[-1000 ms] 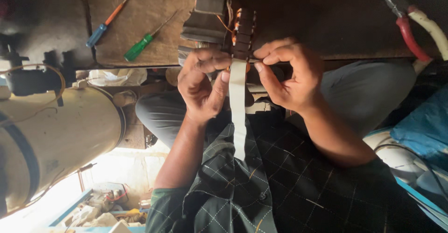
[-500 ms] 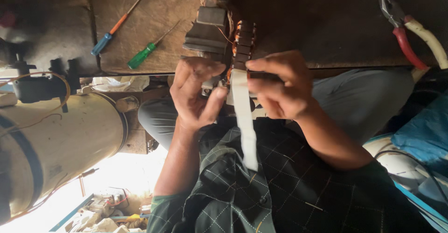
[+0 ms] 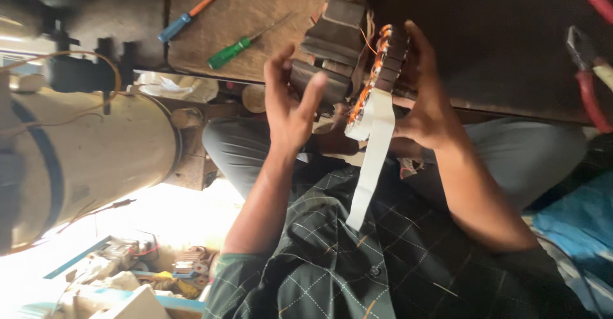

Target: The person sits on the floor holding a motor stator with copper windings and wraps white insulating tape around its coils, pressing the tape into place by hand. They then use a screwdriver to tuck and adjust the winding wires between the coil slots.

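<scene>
Hanging down over the checked shirt [image 3: 332, 255], nearest the camera, is the loose end of a white strip [image 3: 369, 166]; it falls freely from the wound motor core [image 3: 373, 70] and is held only at its upper end, which seems to be why it drapes straight toward the person's lap. Its long axis runs from the core down and slightly leftward in the picture, the free tip pointing at the shirt. Just beyond, the left hand [image 3: 290, 105] stands with fingers spread and partly curled, palm turned toward the core; the fingertips look close to the dark block [image 3: 332, 44] of stacked metal plates, but whether they actually press it cannot be told. The right hand [image 3: 424, 102] cups the core from the other side, fingers wrapped loosely around its rim and thumb reaching up along the edge, likely steadying it so the orange copper windings face the person. The core is held edge-on between both hands, above the knees, its ring of windings running up and down in the picture. Farther off, on the brown board [image 3: 255, 12], lie a green-handled screwdriver [image 3: 239, 47] and a blue-handled screwdriver [image 3: 185, 19], well apart from the hands. Red-handled pliers [image 3: 584, 83] rest at the right edge, and a large pale cylinder [image 3: 83, 159] sits to the left.
</scene>
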Tool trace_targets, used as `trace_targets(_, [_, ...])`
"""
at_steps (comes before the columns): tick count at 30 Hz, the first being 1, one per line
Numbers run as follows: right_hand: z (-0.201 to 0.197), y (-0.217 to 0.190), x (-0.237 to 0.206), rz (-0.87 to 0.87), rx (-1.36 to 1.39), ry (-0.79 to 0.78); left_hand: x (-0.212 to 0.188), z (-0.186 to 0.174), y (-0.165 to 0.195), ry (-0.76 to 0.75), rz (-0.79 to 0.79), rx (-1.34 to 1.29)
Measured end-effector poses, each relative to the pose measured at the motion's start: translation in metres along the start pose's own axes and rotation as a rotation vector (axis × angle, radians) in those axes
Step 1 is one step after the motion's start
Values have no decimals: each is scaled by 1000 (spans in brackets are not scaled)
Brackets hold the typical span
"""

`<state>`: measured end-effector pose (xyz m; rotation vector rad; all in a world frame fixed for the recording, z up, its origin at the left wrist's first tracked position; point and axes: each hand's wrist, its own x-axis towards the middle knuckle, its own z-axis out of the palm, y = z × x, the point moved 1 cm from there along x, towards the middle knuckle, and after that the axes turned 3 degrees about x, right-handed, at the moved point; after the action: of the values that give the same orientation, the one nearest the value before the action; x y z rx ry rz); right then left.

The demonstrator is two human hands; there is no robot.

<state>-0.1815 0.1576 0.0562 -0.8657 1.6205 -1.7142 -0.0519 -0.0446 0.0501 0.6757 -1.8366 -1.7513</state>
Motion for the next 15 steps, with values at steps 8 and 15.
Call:
trace_targets(8, [8,3,7,-91,-54,33,21,12,28,-93,-48,18])
trace_targets(15, [9,-1,8,-119,-55,39,21,11,16,-86,-9,129])
